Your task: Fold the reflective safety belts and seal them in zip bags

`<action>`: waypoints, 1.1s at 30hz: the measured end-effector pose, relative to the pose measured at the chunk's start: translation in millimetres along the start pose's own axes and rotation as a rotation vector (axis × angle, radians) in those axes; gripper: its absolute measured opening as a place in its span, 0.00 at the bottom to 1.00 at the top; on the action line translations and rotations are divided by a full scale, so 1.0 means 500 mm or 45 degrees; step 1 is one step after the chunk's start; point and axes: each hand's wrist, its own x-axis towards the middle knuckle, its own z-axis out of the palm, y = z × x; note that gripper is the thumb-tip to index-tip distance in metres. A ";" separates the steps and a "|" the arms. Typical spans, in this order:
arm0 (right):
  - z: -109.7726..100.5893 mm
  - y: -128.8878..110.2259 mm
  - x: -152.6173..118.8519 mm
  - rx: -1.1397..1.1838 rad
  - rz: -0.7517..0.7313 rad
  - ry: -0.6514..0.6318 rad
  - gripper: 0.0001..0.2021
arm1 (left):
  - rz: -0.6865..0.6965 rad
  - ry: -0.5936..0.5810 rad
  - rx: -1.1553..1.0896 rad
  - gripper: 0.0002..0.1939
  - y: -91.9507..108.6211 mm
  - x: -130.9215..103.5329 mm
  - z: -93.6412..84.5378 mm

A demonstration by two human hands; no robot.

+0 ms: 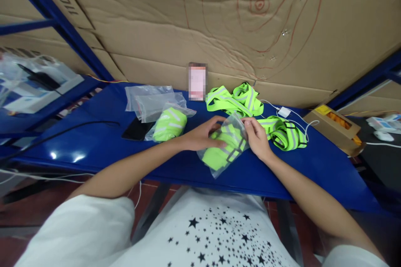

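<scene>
A clear zip bag (216,172) with a folded neon-green reflective strap (219,155) inside is held between both hands over the table's front part. My left hand (205,135) grips the bag's left side, its fingers curved around it. At the bag's upper right edge, my right hand (257,137) pinches the plastic near the opening. To the left lies another bag (171,124) filled with green strap. Loose green straps (234,100) lie behind the hands, and a rolled strap with black buckles (286,134) is right of my right hand.
Flat clear bags (150,100) lie at the back left, near a black flat object (136,130). A phone (197,81) leans against the cardboard (140,29). A white charger (284,112) with its cable and an open carton (336,129) are on the right.
</scene>
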 end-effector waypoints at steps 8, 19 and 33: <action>0.002 0.001 0.011 0.252 0.123 0.022 0.21 | 0.391 0.839 0.483 0.23 0.069 -0.008 -0.136; 0.012 0.009 -0.020 -0.593 -0.228 -0.519 0.12 | -0.616 1.171 1.713 0.25 0.064 -0.068 -0.248; 0.000 -0.003 -0.013 -0.694 -0.370 -0.678 0.12 | 0.185 0.739 1.712 0.22 0.030 -0.037 -0.173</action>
